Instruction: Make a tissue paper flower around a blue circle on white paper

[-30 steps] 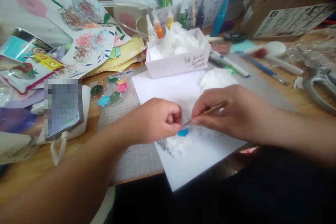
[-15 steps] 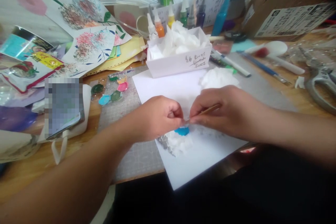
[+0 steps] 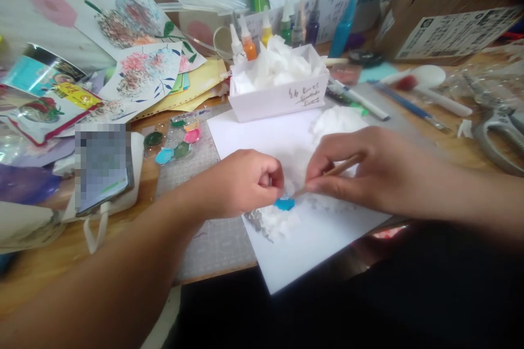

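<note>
While the left hand (image 3: pixel 251 182) hangs low over the near part of the white paper sheet (image 3: pixel 270 270), its fingers are curled and its thumb is pressed against the forefinger; whether anything thin is caught between them I cannot tell. The right hand (image 3: pixel 347 169), to its right, pinches a thin wooden stick (image 3: pixel 344 166) between thumb and fingers, close to the working end, probably for fine control. The stick slants down to the left, its tip just beside a bright blue patch (image 3: pixel 284 204). That patch lies below the left fingertips, at the far edge of a crumpled white tissue (image 3: pixel 282 223); whether it is paint or a coloured scrap is too blurred to say.

The sheet seems laid over the grey cutting mat (image 3: pixel 221 253) to give a clean surface on the counter (image 3: pixel 24 283). A white paper box (image 3: pixel 278 106) heaped with tissue stands at the sheet's far edge, presumably within easy reach, and a clear paint palette (image 3: pixel 165 156) sits to the left.

Against the frame half a second ago, the right hand has drawn away to the right, so the gap between the two hands is wider and more of the stick shows. The left hand has barely shifted, and the blue patch lies in nearly the same spot.
</note>
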Motion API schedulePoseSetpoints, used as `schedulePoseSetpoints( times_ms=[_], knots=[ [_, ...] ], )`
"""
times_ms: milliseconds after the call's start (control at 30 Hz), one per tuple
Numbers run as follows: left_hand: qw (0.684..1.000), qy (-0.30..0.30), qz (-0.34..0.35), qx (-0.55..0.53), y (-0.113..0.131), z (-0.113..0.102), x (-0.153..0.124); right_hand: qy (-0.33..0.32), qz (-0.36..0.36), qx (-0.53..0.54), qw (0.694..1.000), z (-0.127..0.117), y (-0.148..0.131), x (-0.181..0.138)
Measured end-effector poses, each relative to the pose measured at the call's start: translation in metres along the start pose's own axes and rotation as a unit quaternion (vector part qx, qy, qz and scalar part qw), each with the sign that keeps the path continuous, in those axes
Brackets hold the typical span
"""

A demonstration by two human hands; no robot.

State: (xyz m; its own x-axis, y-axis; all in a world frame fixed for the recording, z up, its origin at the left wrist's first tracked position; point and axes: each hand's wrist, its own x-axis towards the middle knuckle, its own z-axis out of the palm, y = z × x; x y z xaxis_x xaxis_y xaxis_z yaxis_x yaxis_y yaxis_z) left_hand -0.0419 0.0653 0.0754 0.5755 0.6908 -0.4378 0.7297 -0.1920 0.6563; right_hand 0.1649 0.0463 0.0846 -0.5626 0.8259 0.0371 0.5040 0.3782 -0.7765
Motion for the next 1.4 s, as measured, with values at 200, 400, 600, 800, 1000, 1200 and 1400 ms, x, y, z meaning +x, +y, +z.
schedulePoseSetpoints(
  times_ms=[200, 400, 600, 800, 1000, 1200, 1400],
  knots=[
    [1.000, 0.004, -0.007, -0.020, -0.003, 0.000, 0.002, -0.025, -0.055, -0.018, 0.998, 0.004, 0.001, -0.002],
    [1.000, -0.010, -0.006, -0.002, 0.001, -0.003, -0.001, 0.019, -0.037, -0.053, 0.998, 0.002, 0.003, -0.001],
    [1.000, -0.018, 0.016, 0.013, 0.001, -0.002, -0.002, 0.022, -0.032, -0.051, 0.998, 0.000, 0.002, -0.002],
    [0.999, -0.039, 0.034, -0.013, -0.003, -0.004, -0.001, 0.015, -0.038, -0.018, 0.999, -0.001, 0.002, -0.005],
    [0.997, -0.060, 0.040, -0.012, -0.006, -0.010, -0.001, -0.001, -0.054, -0.025, 0.998, 0.002, 0.004, -0.005],
    [0.993, 0.042, 0.104, 0.039, -0.006, -0.004, -0.002, 0.050, -0.047, -0.039, 0.997, -0.001, 0.006, -0.005],
    [0.959, 0.060, 0.238, 0.142, -0.005, 0.001, -0.001, 0.032, -0.059, -0.026, 0.997, -0.004, 0.005, -0.009]
  ],
)
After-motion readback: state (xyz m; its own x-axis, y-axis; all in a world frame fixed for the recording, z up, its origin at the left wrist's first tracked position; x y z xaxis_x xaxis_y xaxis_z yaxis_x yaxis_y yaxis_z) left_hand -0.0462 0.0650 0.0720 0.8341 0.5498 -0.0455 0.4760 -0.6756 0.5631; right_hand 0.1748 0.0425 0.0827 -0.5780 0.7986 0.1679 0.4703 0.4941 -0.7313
